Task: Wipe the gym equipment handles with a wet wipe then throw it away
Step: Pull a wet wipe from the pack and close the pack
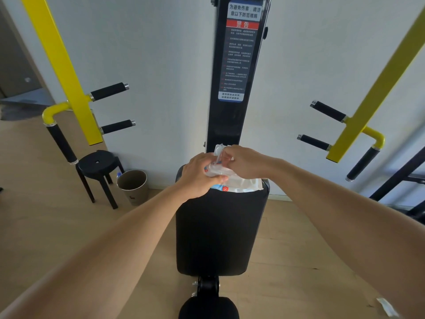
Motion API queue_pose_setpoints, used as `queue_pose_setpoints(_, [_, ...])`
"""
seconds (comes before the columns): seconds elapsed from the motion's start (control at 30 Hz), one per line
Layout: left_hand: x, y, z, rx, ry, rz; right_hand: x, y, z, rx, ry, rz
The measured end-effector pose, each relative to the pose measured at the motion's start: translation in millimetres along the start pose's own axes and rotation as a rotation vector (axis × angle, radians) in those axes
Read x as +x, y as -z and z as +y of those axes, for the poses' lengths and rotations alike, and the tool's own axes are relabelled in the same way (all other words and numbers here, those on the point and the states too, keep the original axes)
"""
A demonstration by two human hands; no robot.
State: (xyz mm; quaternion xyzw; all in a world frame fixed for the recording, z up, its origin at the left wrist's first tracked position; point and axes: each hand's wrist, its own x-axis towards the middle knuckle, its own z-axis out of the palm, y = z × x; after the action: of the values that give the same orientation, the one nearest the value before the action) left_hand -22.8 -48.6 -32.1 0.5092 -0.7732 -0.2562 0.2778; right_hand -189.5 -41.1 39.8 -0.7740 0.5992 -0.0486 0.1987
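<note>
Both forearms reach over the black seat pad [220, 231]. Wet wipe pack [239, 184] lies at the pad's far edge. Left hand [202, 174] curls over the pack, pinning it; right hand [243, 163] pinches the raised flap or a wipe at the opening, can't tell which. Best to keep the pack pinned and pull straight up, one sheet only. Black foam handles [110, 90] stand well apart on the yellow arms either side, open room between. Bin [133, 186] sits on the floor left, beside the black stool [99, 162].
</note>
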Motion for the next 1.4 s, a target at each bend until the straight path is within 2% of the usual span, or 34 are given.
queue_pose_setpoints(0.13, [1,-2,0,0.003,0.009,0.010,-3,0,1,0.049,0.030,0.030])
queue_pose_setpoints(0.3, [2,-2,0,0.002,0.013,0.012,-5,-2,0,-0.006,0.105,0.051])
queue_pose_setpoints(0.37, [1,-2,1,0.015,0.029,0.026,-4,-5,0,-0.018,0.082,0.073])
queue_pose_setpoints(0.47, [1,-2,2,-0.003,0.039,0.028,2,-6,-1,-0.004,-0.024,0.192])
queue_pose_setpoints(0.57, [2,-2,1,-0.038,0.071,0.016,9,-8,-4,-0.134,-0.098,0.152])
queue_pose_setpoints(0.77, [2,-2,1,-0.018,0.067,0.024,17,-4,-21,-0.207,-0.132,0.054])
queue_pose_setpoints(1.07, [2,-2,-2,-0.026,0.075,0.022,7,-2,-22,0.030,-0.097,-0.011])
queue_pose_setpoints(1.17, [2,-2,-2,-0.041,0.080,0.015,3,-1,-13,0.147,-0.122,0.060])
queue_pose_setpoints(1.3, [3,0,-2,-0.086,0.100,-0.003,-2,-3,-7,0.328,-0.153,0.256])
queue_pose_setpoints(1.4, [3,-2,0,-0.038,0.086,0.012,-3,-13,-3,0.319,-0.135,0.329])
